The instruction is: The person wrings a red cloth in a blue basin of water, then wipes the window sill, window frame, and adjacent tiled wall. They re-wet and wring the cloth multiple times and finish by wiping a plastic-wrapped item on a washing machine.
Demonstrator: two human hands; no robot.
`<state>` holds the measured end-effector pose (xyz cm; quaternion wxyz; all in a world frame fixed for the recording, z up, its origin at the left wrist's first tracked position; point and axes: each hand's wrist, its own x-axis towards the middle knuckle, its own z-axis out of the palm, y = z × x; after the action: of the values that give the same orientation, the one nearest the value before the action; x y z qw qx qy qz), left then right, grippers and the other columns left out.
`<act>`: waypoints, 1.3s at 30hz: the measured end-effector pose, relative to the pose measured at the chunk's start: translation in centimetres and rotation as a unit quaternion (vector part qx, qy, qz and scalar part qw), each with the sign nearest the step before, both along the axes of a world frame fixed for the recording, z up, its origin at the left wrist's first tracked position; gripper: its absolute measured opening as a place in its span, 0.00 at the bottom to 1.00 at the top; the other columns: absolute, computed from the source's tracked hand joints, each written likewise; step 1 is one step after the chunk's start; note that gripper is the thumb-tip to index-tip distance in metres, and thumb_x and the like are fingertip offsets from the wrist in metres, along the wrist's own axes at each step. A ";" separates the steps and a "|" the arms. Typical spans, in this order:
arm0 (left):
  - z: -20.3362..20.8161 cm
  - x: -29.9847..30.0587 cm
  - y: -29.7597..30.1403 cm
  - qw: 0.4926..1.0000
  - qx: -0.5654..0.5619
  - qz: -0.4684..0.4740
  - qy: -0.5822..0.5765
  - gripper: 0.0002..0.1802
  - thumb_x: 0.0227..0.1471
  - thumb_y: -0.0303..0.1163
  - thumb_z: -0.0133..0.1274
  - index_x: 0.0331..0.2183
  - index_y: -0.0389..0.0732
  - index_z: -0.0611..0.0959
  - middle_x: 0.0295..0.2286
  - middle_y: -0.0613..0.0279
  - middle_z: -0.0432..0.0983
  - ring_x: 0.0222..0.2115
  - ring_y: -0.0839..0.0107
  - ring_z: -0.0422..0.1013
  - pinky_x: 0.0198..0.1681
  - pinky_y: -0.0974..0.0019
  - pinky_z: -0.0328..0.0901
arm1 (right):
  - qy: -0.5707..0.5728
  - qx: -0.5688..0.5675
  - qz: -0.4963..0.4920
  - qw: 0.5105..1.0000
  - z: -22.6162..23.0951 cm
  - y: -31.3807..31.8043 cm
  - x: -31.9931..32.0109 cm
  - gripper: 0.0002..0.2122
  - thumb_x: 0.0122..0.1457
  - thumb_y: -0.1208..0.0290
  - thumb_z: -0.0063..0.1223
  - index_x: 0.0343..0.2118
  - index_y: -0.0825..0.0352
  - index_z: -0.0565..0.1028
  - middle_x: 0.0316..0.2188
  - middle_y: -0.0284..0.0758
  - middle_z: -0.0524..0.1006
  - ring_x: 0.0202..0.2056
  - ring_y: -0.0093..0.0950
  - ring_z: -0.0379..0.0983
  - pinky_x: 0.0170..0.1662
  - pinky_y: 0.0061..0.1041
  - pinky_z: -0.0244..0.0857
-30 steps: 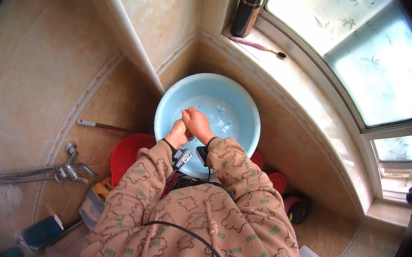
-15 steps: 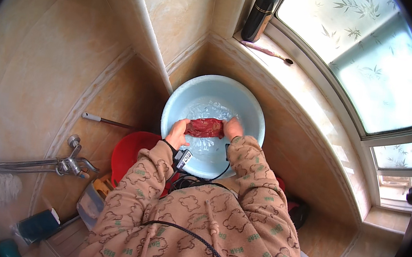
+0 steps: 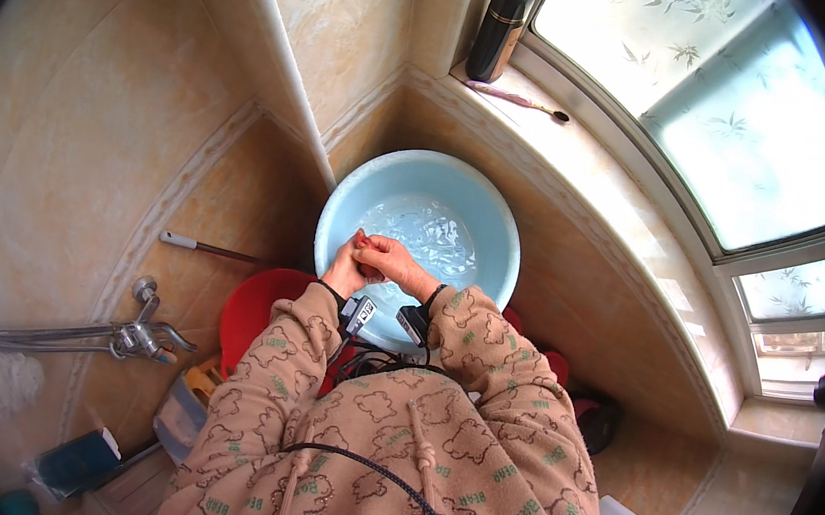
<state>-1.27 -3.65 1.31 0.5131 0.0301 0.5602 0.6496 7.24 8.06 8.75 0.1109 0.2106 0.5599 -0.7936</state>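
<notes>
A light-blue round basin (image 3: pixel 370 185) holds rippling water. Over its left-hand part, my left hand (image 3: pixel 342 270) and my right hand (image 3: pixel 400 263) are pressed together around a red cloth (image 3: pixel 363 241). Only small bits of the cloth show between the fingers, as the hands cover most of it. Both hands are closed on it, above the water.
A red basin (image 3: pixel 251 306) stands left of the blue one, beneath a rod (image 3: pixel 203 246). On the left wall is a faucet (image 3: pixel 138 334) with hoses. The window ledge on the right bears a dark bottle (image 3: pixel 503 26) and a toothbrush (image 3: pixel 518 99).
The red cloth was stretched out between my two hands and is now bunched up. My right hand has come leftward to meet my left.
</notes>
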 end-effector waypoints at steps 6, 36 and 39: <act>-2.2 0.9 0.4 0.970 0.135 0.056 -0.194 0.11 0.61 0.38 0.43 0.37 0.44 0.77 0.32 0.62 0.75 0.33 0.62 0.74 0.37 0.59 0.71 | 0.011 0.154 0.000 0.988 1.0 -0.6 -0.7 0.17 0.61 0.53 0.52 0.31 0.64 0.82 0.19 0.35 0.77 0.24 0.30 0.73 0.30 0.29 0.67; 3.1 0.1 -0.4 0.984 -0.049 0.134 -0.103 0.20 0.58 0.39 0.53 0.50 0.44 0.72 0.52 0.60 0.63 0.51 0.59 0.62 0.48 0.47 0.65 | -0.069 0.486 0.134 0.861 -12.2 4.6 -0.2 0.19 0.50 0.65 0.56 0.43 0.71 0.76 0.38 0.51 0.80 0.40 0.46 0.78 0.44 0.39 0.72; 3.8 -0.3 -0.8 0.980 -0.060 0.152 -0.110 0.21 0.58 0.37 0.51 0.52 0.44 0.72 0.51 0.60 0.65 0.49 0.61 0.63 0.47 0.49 0.65 | -0.140 0.454 0.016 0.880 -11.2 7.6 -1.6 0.16 0.52 0.66 0.56 0.40 0.72 0.76 0.32 0.50 0.80 0.32 0.41 0.80 0.34 0.37 0.74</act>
<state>-1.54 -4.40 5.06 0.4673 -0.1579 0.5368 0.6845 5.64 15.68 -2.49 0.0933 0.3377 0.8407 -0.4128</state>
